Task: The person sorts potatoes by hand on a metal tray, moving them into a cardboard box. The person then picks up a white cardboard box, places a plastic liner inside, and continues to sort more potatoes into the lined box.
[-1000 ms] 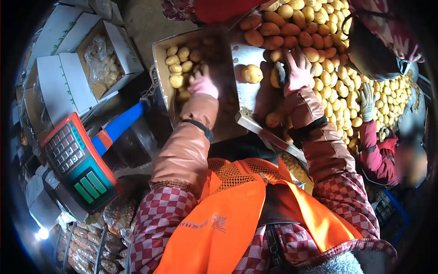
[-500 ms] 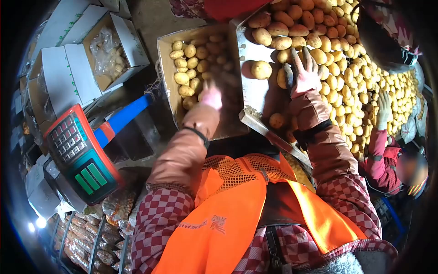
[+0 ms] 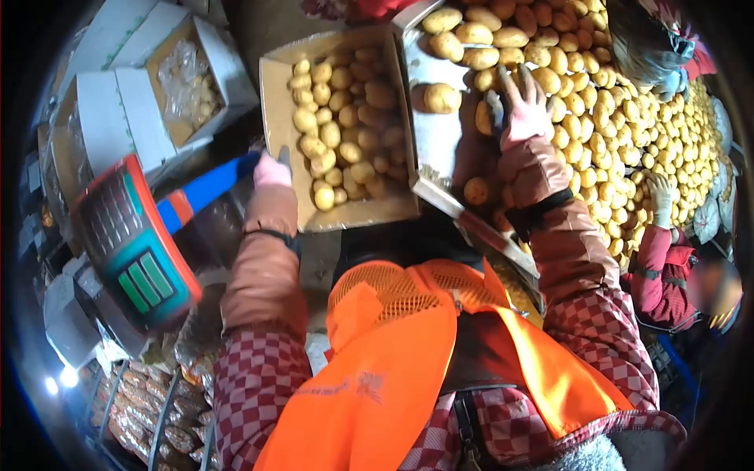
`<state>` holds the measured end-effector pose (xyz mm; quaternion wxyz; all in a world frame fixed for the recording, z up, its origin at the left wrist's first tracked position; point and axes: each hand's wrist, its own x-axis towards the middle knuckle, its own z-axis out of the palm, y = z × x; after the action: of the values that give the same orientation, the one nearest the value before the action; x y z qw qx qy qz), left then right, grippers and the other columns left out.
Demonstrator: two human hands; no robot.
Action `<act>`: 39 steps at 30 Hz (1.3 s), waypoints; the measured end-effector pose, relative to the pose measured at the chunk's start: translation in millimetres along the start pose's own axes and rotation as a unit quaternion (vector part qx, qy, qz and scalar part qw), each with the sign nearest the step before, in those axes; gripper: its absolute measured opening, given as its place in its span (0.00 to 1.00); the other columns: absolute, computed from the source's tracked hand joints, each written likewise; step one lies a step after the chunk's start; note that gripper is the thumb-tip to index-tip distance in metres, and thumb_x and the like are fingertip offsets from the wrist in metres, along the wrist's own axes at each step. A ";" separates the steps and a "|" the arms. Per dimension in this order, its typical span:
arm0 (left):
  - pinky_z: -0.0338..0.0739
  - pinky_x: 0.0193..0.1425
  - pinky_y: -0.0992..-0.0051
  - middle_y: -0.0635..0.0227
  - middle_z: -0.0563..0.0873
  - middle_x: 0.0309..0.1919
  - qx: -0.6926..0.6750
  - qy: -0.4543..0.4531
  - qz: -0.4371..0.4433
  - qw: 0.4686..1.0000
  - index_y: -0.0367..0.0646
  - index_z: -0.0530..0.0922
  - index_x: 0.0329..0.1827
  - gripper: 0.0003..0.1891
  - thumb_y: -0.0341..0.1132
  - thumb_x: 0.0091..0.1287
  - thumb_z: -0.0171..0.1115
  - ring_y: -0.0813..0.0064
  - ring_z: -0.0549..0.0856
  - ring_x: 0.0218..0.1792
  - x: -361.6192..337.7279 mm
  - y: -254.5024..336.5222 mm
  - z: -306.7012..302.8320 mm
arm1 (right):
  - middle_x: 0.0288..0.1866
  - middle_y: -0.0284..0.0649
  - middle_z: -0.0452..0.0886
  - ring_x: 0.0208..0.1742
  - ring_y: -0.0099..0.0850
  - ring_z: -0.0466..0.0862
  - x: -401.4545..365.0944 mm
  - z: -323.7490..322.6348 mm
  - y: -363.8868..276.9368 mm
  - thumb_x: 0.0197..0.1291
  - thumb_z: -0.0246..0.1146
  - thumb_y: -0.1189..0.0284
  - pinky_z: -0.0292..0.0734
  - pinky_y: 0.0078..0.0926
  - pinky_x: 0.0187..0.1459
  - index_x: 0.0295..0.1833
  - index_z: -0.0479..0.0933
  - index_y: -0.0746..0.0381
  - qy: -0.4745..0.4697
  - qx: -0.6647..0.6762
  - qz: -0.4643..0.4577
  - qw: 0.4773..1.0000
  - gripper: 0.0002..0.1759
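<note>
My left hand (image 3: 273,171), in a pink and grey glove, is at the left wall of an open cardboard box (image 3: 369,213). Its dark thumb lies over the wall's edge; the other fingers are hidden outside, close to the blue pole (image 3: 212,188). Small yellow potatoes (image 3: 330,135) fill much of the box, those on the right in shadow. With fingers spread, my right hand (image 3: 525,110) rests on the large heap of potatoes (image 3: 581,133) to the right. One potato (image 3: 441,98) lies apart on the pale board (image 3: 440,149) between box and heap.
A scale display with keypad (image 3: 137,243) stands on the blue pole at left. Behind it are white cartons (image 3: 145,110), one holding a plastic bag. A wooden edge (image 3: 479,228) borders the heap. Another person's gloved hand (image 3: 661,192) touches the heap at right. Bagged goods (image 3: 149,408) lie below left.
My left hand has moved from over the potatoes in the box out to its left wall. The box's near side sits slightly closer to me. My right hand stays on the heap.
</note>
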<state>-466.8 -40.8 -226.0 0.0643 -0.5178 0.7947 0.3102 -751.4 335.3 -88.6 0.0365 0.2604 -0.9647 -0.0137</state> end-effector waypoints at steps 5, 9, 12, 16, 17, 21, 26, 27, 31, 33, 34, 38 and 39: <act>0.78 0.59 0.53 0.44 0.86 0.50 0.147 -0.045 -0.028 0.988 0.48 0.76 0.62 0.25 0.56 0.73 0.55 0.43 0.84 0.54 -32.3 49.3 -9.0 | 0.79 0.41 0.63 0.77 0.43 0.64 0.2 -1.9 -2.2 0.68 0.56 0.46 0.50 0.69 0.74 0.76 0.65 0.37 0.012 -0.007 0.005 1.000 0.31; 0.77 0.61 0.54 0.48 0.86 0.53 0.111 -0.048 -0.041 0.992 0.50 0.75 0.66 0.25 0.50 0.70 0.62 0.46 0.84 0.55 -39.9 50.7 -34.1 | 0.79 0.39 0.64 0.76 0.43 0.66 -1.5 12.0 1.7 0.67 0.57 0.46 0.50 0.73 0.72 0.75 0.66 0.35 0.041 0.012 -0.004 0.999 0.31; 0.76 0.62 0.58 0.49 0.85 0.53 0.071 0.140 0.247 0.956 0.50 0.75 0.67 0.23 0.35 0.68 0.63 0.48 0.83 0.55 -84.8 50.8 -48.1 | 0.79 0.38 0.64 0.77 0.42 0.65 -2.5 13.4 1.6 0.67 0.58 0.45 0.49 0.75 0.72 0.74 0.67 0.35 0.062 0.036 -0.008 0.997 0.31; 0.74 0.66 0.56 0.50 0.79 0.62 0.203 -0.167 0.157 0.952 0.66 0.73 0.70 0.27 0.29 0.68 0.52 0.51 0.81 0.60 -91.6 38.5 9.0 | 0.77 0.37 0.66 0.77 0.44 0.65 -7.2 18.1 18.3 0.64 0.63 0.48 0.52 0.72 0.72 0.75 0.66 0.35 0.075 0.143 -0.018 0.987 0.33; 0.73 0.69 0.56 0.51 0.72 0.68 0.214 -0.197 0.112 0.950 0.66 0.70 0.72 0.28 0.30 0.69 0.53 0.53 0.78 0.65 -84.8 48.1 19.0 | 0.75 0.37 0.70 0.76 0.45 0.66 -12.4 7.0 20.0 0.63 0.67 0.53 0.55 0.68 0.72 0.74 0.68 0.35 0.113 0.190 -0.021 0.975 0.33; 0.74 0.68 0.55 0.51 0.71 0.70 0.310 -0.234 0.088 0.917 0.64 0.68 0.74 0.24 0.37 0.75 0.48 0.54 0.78 0.67 -63.0 77.3 41.6 | 0.62 0.51 0.80 0.63 0.44 0.80 -54.2 -69.8 7.1 0.61 0.67 0.76 0.76 0.35 0.62 0.67 0.76 0.60 0.156 0.382 -0.073 0.908 0.27; 0.76 0.65 0.57 0.50 0.80 0.62 0.252 -0.210 0.114 0.938 0.61 0.73 0.68 0.21 0.42 0.72 0.53 0.50 0.81 0.62 -35.2 65.9 46.2 | 0.41 0.41 0.84 0.40 0.32 0.85 -139.2 -115.1 -42.2 0.64 0.65 0.79 0.80 0.29 0.45 0.61 0.80 0.62 -0.126 0.557 0.005 0.821 0.19; 0.76 0.64 0.57 0.50 0.81 0.60 0.232 -0.171 0.111 0.951 0.62 0.73 0.68 0.23 0.43 0.69 0.59 0.50 0.82 0.60 -52.3 80.5 28.7 | 0.34 0.39 0.83 0.38 0.31 0.84 -151.3 -117.7 -51.0 0.63 0.66 0.79 0.79 0.28 0.42 0.61 0.80 0.64 -0.208 0.603 0.011 0.770 0.20; 0.79 0.57 0.63 0.59 0.85 0.50 -0.148 -0.011 0.158 0.976 0.56 0.75 0.66 0.31 0.38 0.56 0.75 0.57 0.85 0.51 -46.9 19.7 78.2 | 0.44 0.36 0.85 0.43 0.25 0.83 -198.0 -59.6 -83.4 0.64 0.66 0.74 0.79 0.25 0.47 0.64 0.78 0.63 -0.323 0.635 -0.036 0.701 0.22; 0.80 0.55 0.68 0.66 0.85 0.46 -0.314 -0.124 0.111 0.935 0.49 0.76 0.64 0.31 0.30 0.56 0.75 0.67 0.85 0.46 -71.6 25.6 62.5 | 0.55 0.38 0.84 0.51 0.24 0.83 -202.8 -46.8 -104.7 0.68 0.64 0.70 0.78 0.22 0.53 0.68 0.75 0.62 -0.404 0.695 0.046 0.593 0.24; 0.81 0.51 0.70 0.68 0.85 0.44 -0.315 -0.157 0.145 0.925 0.50 0.76 0.65 0.29 0.28 0.58 0.73 0.71 0.84 0.44 -109.6 45.1 34.9 | 0.60 0.40 0.81 0.56 0.30 0.82 -203.9 -33.8 -106.5 0.68 0.65 0.66 0.78 0.30 0.56 0.72 0.68 0.61 -0.421 0.740 0.092 0.517 0.30; 0.81 0.34 0.77 0.71 0.86 0.40 -0.348 -0.258 0.236 0.870 0.50 0.76 0.67 0.21 0.34 0.71 0.62 0.77 0.85 0.31 -201.6 86.0 -16.4 | 0.62 0.43 0.79 0.56 0.38 0.84 -173.3 -86.1 -132.2 0.68 0.66 0.58 0.83 0.37 0.52 0.80 0.58 0.53 -0.385 0.824 0.280 0.305 0.39; 0.81 0.31 0.77 0.70 0.87 0.39 -0.322 -0.306 0.220 0.868 0.48 0.76 0.67 0.20 0.38 0.74 0.61 0.77 0.85 0.28 -212.3 94.8 -32.0 | 0.58 0.42 0.80 0.53 0.39 0.85 -175.6 -77.2 -136.6 0.68 0.66 0.57 0.84 0.37 0.48 0.77 0.62 0.53 -0.352 0.825 0.262 0.356 0.36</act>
<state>-444.9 133.3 -70.1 0.0635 -0.2004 0.6845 0.6980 -525.6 305.2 -29.0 -0.5377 -0.1342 -0.4359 0.7091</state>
